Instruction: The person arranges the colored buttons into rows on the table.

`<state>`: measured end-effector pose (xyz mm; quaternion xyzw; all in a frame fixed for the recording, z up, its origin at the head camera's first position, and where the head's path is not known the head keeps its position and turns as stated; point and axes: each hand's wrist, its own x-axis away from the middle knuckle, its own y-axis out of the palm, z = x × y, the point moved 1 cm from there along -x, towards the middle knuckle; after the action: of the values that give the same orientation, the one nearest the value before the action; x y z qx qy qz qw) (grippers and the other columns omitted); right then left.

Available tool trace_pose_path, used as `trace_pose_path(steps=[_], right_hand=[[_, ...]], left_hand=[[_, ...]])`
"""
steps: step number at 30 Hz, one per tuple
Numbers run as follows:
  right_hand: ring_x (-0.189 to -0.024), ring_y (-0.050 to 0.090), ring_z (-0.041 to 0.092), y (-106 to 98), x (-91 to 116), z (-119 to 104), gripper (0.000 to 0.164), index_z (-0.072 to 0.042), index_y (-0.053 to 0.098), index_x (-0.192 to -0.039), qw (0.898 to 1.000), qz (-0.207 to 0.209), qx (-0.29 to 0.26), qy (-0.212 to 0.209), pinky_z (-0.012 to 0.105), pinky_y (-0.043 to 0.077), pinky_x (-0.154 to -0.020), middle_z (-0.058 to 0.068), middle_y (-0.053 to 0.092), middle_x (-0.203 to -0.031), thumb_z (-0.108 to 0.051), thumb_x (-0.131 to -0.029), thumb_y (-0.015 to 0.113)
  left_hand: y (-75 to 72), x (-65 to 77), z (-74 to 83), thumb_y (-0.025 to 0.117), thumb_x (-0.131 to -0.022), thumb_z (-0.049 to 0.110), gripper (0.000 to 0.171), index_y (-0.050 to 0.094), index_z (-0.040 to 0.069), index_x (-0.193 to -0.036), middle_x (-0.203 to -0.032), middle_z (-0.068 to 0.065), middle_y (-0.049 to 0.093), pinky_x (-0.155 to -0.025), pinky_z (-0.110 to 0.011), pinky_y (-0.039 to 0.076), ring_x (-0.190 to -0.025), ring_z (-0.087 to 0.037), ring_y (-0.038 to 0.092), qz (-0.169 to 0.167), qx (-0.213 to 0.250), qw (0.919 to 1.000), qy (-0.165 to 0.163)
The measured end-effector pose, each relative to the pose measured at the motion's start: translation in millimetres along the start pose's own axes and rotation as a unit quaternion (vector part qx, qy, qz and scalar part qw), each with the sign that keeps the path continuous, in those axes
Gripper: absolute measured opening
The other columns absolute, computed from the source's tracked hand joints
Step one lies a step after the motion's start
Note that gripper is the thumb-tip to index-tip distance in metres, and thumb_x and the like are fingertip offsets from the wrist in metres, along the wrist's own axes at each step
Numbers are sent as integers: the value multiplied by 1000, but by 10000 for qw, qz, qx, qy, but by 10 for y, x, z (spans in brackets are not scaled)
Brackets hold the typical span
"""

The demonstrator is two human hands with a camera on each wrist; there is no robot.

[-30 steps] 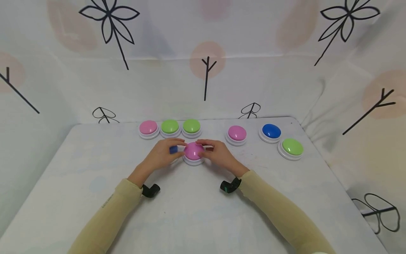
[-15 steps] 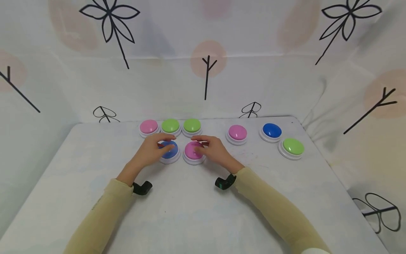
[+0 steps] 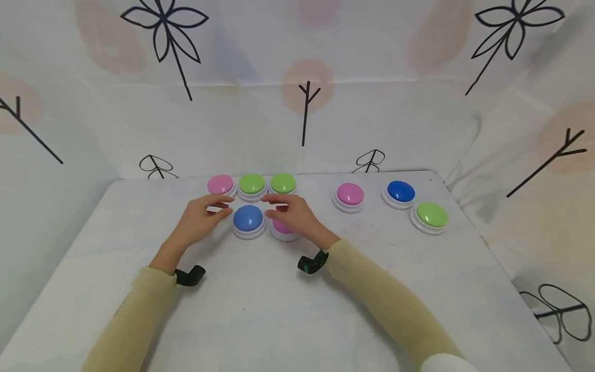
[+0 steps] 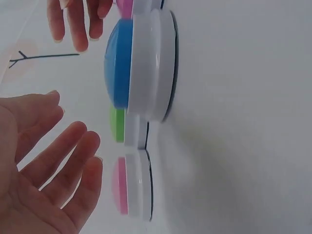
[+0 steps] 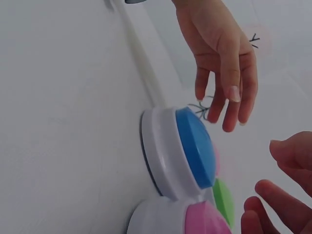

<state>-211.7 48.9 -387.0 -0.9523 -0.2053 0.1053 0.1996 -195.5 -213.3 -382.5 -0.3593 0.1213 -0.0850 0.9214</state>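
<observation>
A blue-domed push button point(image 3: 248, 218) on a white base sits between my two hands in the head view. My left hand point(image 3: 200, 219) hovers at its left with relaxed fingers, and the left wrist view shows that hand point(image 4: 53, 180) apart from the dome. Just right of the blue button stands a pink push button point(image 3: 280, 227), partly hidden under my right hand point(image 3: 295, 217). The right wrist view has the right fingers point(image 5: 278, 200) spread loosely above the pink dome point(image 5: 204, 219), holding nothing.
Behind the hands runs a row with a pink button point(image 3: 220, 184) and two green buttons point(image 3: 252, 184). To the right stand another pink button point(image 3: 350, 194), a blue one point(image 3: 401, 191) and a green one point(image 3: 432, 214). Patterned cloth point(image 3: 232, 124) rises behind the white table point(image 3: 260, 320).
Both hands have moved left, from around the front pink button to either side of the blue one. The blue button, first mostly covered by the left hand, is now uncovered.
</observation>
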Motion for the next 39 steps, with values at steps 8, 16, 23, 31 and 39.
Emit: trace_pose_path(steps=[8, 16, 23, 31, 39], right_hand=[[-121, 58, 29, 206, -178, -127, 40, -9, 64, -133, 9999, -164, -51, 1, 27, 49, -98, 14, 61, -134, -14, -94, 70], [-123, 56, 18, 374, -368, -171, 44, -13, 59, -139, 9994, -209, -270, 55, 24, 48, -98, 6, 59, -137, -16, -95, 67], [-124, 57, 19, 472, -538, -158, 46, -21, 58, -141, 9995, -42, -67, 316, 32, 49, -99, 3, 59, -138, -24, -96, 66], [-124, 57, 17, 653, -747, -235, 49, -21, 54, -144, 9986, 217, 142, 462, 28, 51, -96, 1, 58, -140, -20, -97, 65], [-120, 59, 19, 785, -908, -225, 49, -23, 56, -143, 9967, 376, 433, 581, 30, 53, -91, 4, 61, -135, -20, -96, 65]], left_hand=[[-142, 25, -177, 67, -96, 15, 35, 64, 5, -129, -126, -17, 64, -90, -50, 54, -113, -32, 60, 295, -103, 9995, -70], [-238, 25, -318, 66, -97, 13, 40, 59, 6, -136, -137, -19, 56, -96, -53, 50, -121, -36, 55, 598, -17, 9976, -335], [-268, -43, -411, 64, -98, 18, 49, 51, 7, -143, -147, -19, 47, -101, -54, 46, -129, -39, 49, 481, 76, 9966, -668], [-237, -163, -549, 65, -98, 21, 54, 47, 7, -147, -150, -19, 43, -103, -54, 44, -132, -39, 46, 363, 219, 9959, -804], [-217, -248, -587, 64, -98, 21, 59, 41, 7, -151, -153, -20, 39, -105, -57, 40, -137, -40, 41, 283, 276, 9951, -906]])
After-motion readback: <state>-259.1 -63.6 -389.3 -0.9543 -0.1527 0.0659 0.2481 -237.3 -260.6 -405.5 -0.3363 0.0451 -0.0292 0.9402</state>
